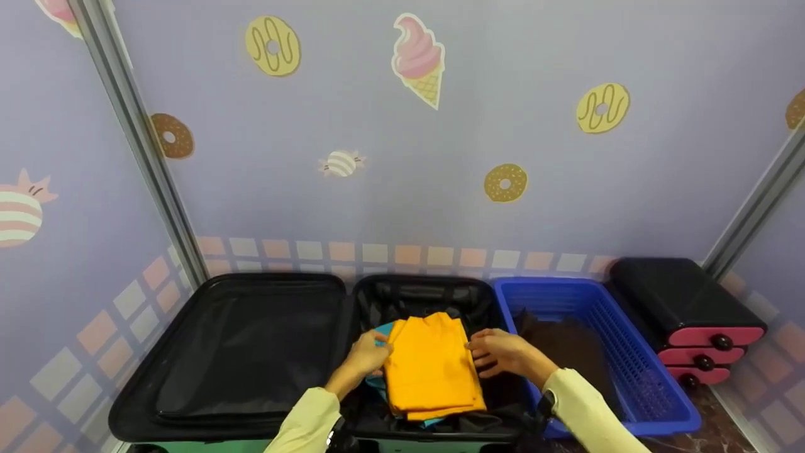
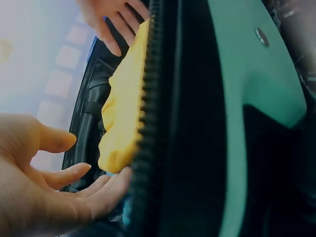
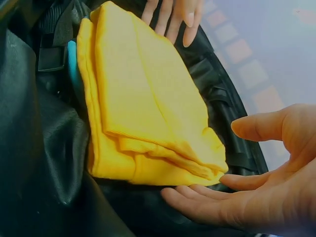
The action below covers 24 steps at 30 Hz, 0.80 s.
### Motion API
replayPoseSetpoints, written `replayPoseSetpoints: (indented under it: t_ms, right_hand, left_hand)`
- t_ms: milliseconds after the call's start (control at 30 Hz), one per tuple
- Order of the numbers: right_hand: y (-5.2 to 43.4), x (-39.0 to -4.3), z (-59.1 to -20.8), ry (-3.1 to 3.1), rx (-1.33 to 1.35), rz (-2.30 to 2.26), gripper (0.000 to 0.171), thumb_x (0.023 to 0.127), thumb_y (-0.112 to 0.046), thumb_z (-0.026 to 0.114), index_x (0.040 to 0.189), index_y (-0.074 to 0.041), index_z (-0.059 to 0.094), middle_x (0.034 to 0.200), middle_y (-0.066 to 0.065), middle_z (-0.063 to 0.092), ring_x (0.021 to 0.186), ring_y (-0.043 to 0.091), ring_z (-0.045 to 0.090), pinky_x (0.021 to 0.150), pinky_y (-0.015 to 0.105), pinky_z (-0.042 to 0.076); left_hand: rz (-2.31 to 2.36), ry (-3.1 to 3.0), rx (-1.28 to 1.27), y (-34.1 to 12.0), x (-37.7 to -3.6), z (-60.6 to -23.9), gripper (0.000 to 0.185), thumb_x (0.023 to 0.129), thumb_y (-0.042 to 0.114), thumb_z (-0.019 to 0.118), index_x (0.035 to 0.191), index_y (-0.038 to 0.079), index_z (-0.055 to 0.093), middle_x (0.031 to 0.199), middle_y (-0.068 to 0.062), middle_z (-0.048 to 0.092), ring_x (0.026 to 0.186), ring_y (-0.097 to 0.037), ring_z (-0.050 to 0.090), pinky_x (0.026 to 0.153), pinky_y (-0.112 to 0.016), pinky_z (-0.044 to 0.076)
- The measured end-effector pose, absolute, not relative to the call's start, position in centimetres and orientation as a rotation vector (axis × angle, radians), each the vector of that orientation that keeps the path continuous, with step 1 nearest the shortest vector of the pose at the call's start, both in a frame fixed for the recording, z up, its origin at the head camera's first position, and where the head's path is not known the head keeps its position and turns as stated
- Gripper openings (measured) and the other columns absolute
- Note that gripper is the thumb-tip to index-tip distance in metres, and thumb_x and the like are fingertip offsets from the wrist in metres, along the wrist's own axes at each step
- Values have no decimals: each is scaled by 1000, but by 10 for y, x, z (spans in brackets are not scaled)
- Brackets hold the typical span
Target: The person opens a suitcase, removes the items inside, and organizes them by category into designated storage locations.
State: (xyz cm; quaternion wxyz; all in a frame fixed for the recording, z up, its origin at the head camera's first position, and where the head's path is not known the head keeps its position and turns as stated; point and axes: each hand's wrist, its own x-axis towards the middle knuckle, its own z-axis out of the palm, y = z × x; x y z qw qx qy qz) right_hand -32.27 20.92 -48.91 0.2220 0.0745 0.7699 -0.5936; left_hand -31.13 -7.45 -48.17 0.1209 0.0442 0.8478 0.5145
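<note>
Suitcase (image 1: 415,296), soft folded yellow cloth (image 1: 433,368)

To your right, just beside the suitcase, you've got a blue plastic basket (image 1: 635,371) with a dark brown cloth (image 1: 569,352) lying in it, likely a folded garment, hard to tell. Right of the basket sits a black mini drawer unit (image 1: 682,302) with three pink drawer fronts and dark knobs. Behind everything, a lilac wall (image 1: 440,126) with donut, ice-cream and candy stickers, plus metal corner posts (image 1: 135,138).
</note>
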Motion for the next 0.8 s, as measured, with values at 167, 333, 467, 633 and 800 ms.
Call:
replayPoseSetpoints:
  t_ms: [167,333,467,633,800]
  right_hand:
    - [205,-323,-495,2158,257,-1658,58,92,-15,63,139,7,36,126,32,51,103,37,60,88,54,55]
    - [202,-325,-498,2172,329,-1659,43,89,-11,66,125,4,47,102,20,57,82,24,59,76,43,57]
    - [201,-328,-499,2181,315,-1651,19,88,-9,65,104,1,61,73,4,53,64,14,52,66,33,54]
    - [203,-330,-500,2170,254,-1646,12,88,-7,66,97,-1,60,69,-1,54,57,11,44,60,28,48]
    - [205,-330,-499,2171,236,-1653,38,86,-6,69,119,2,52,86,4,64,60,13,49,59,27,50]
  left_hand:
    - [1617,2359,50,-77,-308,-487,44,99,12,50,136,-10,44,108,-25,59,89,-31,67,78,-41,60]
    - [1687,2323,10,-79,-309,-491,47,97,10,53,135,-15,42,104,-25,61,85,-29,69,73,-39,62]
    - [1695,2319,-8,-78,-311,-494,43,95,9,56,130,-15,48,103,-23,63,83,-26,70,72,-37,62]
    - [1674,2319,-32,-77,-313,-496,38,92,2,59,125,-15,54,104,-25,66,81,-24,71,70,-35,61]
    - [1659,2264,-40,-78,-315,-496,40,89,-3,59,129,-10,56,109,-24,67,87,-28,72,73,-39,61]
